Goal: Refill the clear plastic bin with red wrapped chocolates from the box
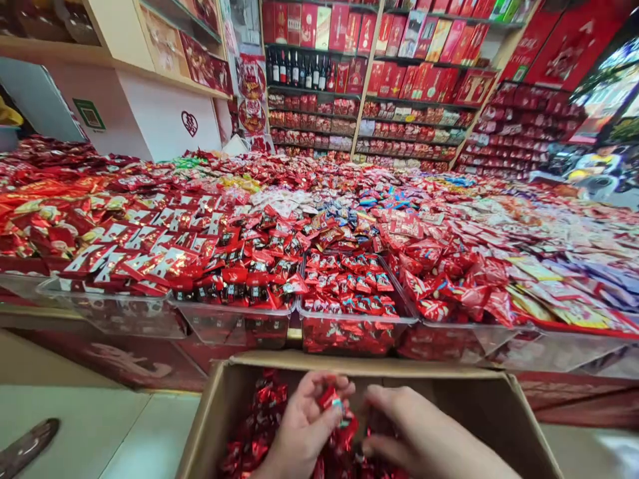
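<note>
An open cardboard box (pixel 479 392) stands right below me, part filled with red foil-wrapped candies (pixel 252 432). Both my hands are down inside it. My left hand (pixel 304 429) is closed on a few of the red wrapped candies (pixel 333 402), pinched between thumb and fingers. My right hand (pixel 424 439) lies beside it with its fingers curled down into the pile; what they hold, if anything, is hidden. Just beyond the box sits a clear plastic bin (pixel 359 326) with the same kind of red candies.
A wide display of clear bins (pixel 114 313) heaped with red, white and mixed wrapped sweets stretches ahead. Shelves of red gift boxes (pixel 414 40) and bottles (pixel 297 66) line the back wall. A pale tiled floor (pixel 100 426) lies at lower left.
</note>
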`<state>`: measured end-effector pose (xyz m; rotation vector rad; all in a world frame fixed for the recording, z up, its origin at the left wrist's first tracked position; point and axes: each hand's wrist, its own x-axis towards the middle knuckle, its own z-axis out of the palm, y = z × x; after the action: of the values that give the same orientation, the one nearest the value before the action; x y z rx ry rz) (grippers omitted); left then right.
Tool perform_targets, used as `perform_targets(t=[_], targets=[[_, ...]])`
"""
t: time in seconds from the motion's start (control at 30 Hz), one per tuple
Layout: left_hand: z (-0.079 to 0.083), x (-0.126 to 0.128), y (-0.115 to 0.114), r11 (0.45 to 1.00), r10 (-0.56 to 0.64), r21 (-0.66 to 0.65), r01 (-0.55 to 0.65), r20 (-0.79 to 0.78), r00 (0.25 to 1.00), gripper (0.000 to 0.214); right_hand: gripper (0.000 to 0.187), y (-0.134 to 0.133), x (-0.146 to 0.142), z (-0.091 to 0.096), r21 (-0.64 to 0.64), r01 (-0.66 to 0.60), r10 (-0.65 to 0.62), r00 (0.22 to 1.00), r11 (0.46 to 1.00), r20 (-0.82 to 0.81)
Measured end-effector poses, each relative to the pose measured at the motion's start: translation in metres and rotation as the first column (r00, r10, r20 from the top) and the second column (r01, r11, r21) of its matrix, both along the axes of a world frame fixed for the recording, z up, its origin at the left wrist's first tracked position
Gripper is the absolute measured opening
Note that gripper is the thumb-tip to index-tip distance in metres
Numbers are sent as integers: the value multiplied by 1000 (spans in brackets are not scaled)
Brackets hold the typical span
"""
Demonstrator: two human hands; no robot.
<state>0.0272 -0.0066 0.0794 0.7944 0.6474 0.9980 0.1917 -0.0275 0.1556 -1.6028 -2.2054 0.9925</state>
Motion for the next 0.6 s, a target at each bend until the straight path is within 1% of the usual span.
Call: perform_targets(t=[0.07, 0.1, 0.13, 0.2, 0.27, 0.3, 0.33, 0.37, 0.4, 0.43, 0.47, 0.5, 0.53, 0.6], targets=[[21, 4, -3, 995, 9, 102, -4, -53, 999, 27, 20, -12, -8, -33, -29, 113, -116, 984, 993, -134], [27, 7, -3, 991, 9, 134, 0, -62, 998, 28, 21, -15, -13, -44, -56, 142, -152, 959, 988, -240], [32, 9, -4, 988, -1, 153, 12, -77, 997, 27, 22, -17, -17, -52, -93, 156, -179, 915, 983, -360], [35, 13, -6, 987, -14, 158, 28, -89, 996, 24, 22, -18, -24, -59, -175, 171, -242, 779, 970, -578], [36, 15, -7, 991, -20, 131, 29, -70, 997, 21, 24, -20, -27, -59, -276, 161, -313, 641, 948, -701], [37, 16, -8, 993, -22, 114, 29, -59, 998, 21, 25, -20, -28, -59, -320, 147, -342, 594, 936, -728], [38, 15, -8, 995, -22, 100, 28, -61, 998, 22, 26, -21, -28, -58, -351, 131, -361, 564, 927, -743], [38, 14, -8, 996, -24, 89, 32, -89, 996, 24, 27, -21, -28, -58, -368, 118, -369, 554, 922, -747], [39, 13, -7, 996, -27, 83, 40, -144, 989, 25, 28, -21, -26, -57, -361, 118, -361, 570, 925, -738], [38, 11, -7, 996, -25, 81, 43, -213, 977, 26, 28, -21, -25, -58, -327, 143, -343, 611, 934, -714], [37, 9, -6, 996, -18, 80, 42, -273, 962, 26, 27, -21, -23, -58, -264, 187, -320, 666, 946, -674], [35, 7, -4, 997, -9, 76, 34, -308, 951, 26, 24, -20, -21, -59, -175, 235, -293, 726, 956, -623], [33, 6, -2, 998, 2, 64, 19, -312, 950, 26, 24, -20, -18, -59, -67, 276, -265, 782, 959, -564], [28, 5, 2, 1000, 6, 21, -1, -242, 970, 29, 30, -19, -14, -61, 139, 297, -208, 871, 945, -446]])
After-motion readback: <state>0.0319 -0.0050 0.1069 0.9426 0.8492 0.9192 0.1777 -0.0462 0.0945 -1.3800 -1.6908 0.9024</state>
